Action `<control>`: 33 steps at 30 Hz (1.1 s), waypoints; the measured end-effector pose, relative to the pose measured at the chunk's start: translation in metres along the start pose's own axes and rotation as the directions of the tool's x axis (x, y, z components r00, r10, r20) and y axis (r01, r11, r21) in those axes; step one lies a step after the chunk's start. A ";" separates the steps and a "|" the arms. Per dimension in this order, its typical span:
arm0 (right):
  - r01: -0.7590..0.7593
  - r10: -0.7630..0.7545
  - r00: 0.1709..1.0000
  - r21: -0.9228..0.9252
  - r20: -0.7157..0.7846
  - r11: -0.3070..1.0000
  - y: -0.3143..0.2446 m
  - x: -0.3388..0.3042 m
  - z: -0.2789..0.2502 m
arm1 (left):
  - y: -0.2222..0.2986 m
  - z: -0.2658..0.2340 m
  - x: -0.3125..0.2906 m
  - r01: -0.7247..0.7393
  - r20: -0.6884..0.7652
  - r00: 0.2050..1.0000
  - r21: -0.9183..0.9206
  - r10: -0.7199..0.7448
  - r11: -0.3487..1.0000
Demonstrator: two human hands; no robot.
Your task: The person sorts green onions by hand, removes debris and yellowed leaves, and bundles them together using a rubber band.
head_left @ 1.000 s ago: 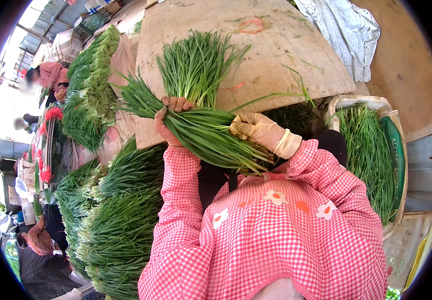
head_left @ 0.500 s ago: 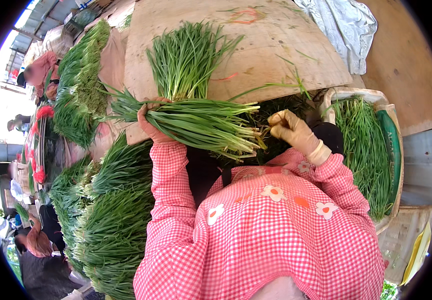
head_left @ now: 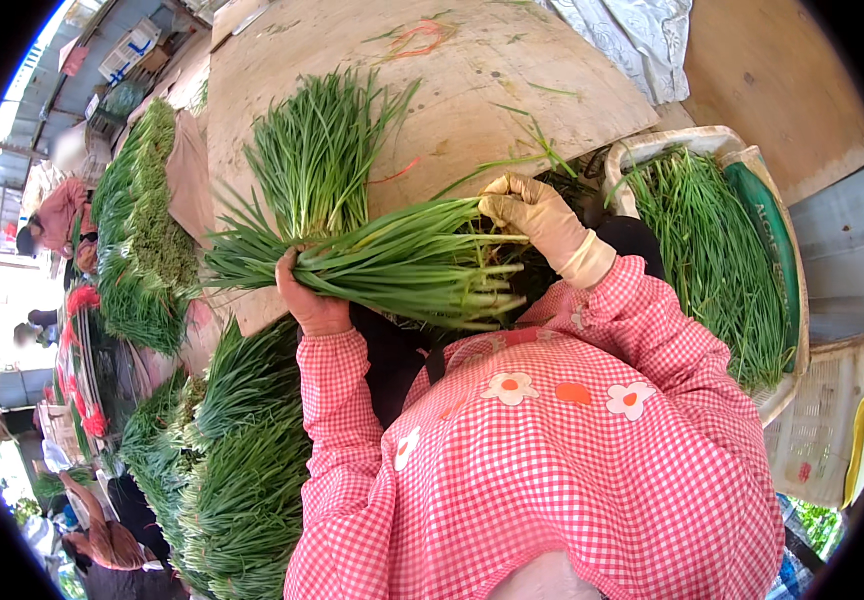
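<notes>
My left hand [head_left: 312,298] is closed around a bunch of garlic chives [head_left: 392,255], held level with its leafy tips to the left and its pale stem ends to the right. My right hand [head_left: 542,222], in a cream-coloured glove, pinches stem ends at the far edge of the bunch's right end. Just beyond, a second bunch of chives [head_left: 317,145] lies on the wooden board [head_left: 492,90], leaves pointing away from me; the held bunch partly overlaps its stem ends.
To my right stands a white crate [head_left: 642,150] of loose chives [head_left: 707,260]. Large heaps of chives [head_left: 242,470] lie at my left. Red ties [head_left: 417,40] and stray leaves are scattered on the board. Two people [head_left: 62,215] sit farther left.
My right hand has come left and closed on stem ends of the held bunch. The left hand still grips the bunch. The whole view has shifted somewhat.
</notes>
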State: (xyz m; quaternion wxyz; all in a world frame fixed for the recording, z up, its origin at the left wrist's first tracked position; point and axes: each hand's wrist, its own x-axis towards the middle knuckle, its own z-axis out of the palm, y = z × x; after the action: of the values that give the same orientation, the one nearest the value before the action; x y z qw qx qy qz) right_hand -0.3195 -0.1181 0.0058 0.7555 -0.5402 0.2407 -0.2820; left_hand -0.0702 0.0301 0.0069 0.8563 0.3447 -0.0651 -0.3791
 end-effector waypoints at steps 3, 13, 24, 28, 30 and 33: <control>0.015 -0.012 0.990 0.019 -0.137 1.000 0.009 0.004 -0.011 | -0.004 0.004 -0.004 0.012 -0.073 0.997 0.007 -0.011 1.000; -0.237 0.249 0.957 -0.092 0.148 0.967 0.033 -0.045 -0.055 | 0.001 -0.015 0.006 -0.058 -0.102 0.993 0.004 0.058 0.998; -0.081 0.140 0.962 -0.245 0.234 0.966 0.031 -0.034 0.029 | -0.005 0.003 -0.018 -0.065 0.036 0.997 0.043 0.063 0.997; 0.049 -0.046 0.996 -0.035 0.083 0.998 0.054 -0.026 -0.003 | -0.002 0.000 -0.016 -0.090 -0.058 0.994 0.050 0.093 0.995; -0.185 0.230 0.972 0.433 -0.053 0.882 0.047 -0.029 -0.006 | 0.004 -0.017 -0.009 -0.091 -0.054 0.994 0.027 0.093 0.995; -0.191 0.232 0.973 0.540 -0.010 0.820 0.047 -0.035 -0.031 | 0.007 -0.024 -0.007 -0.095 -0.088 0.991 0.021 0.096 0.995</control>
State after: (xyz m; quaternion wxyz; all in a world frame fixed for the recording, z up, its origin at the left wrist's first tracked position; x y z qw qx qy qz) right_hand -0.3575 -0.1026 -0.0463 0.8929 -0.2671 0.2391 -0.2723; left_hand -0.0619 0.0514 -0.0058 0.8727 0.3647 -0.0465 -0.3214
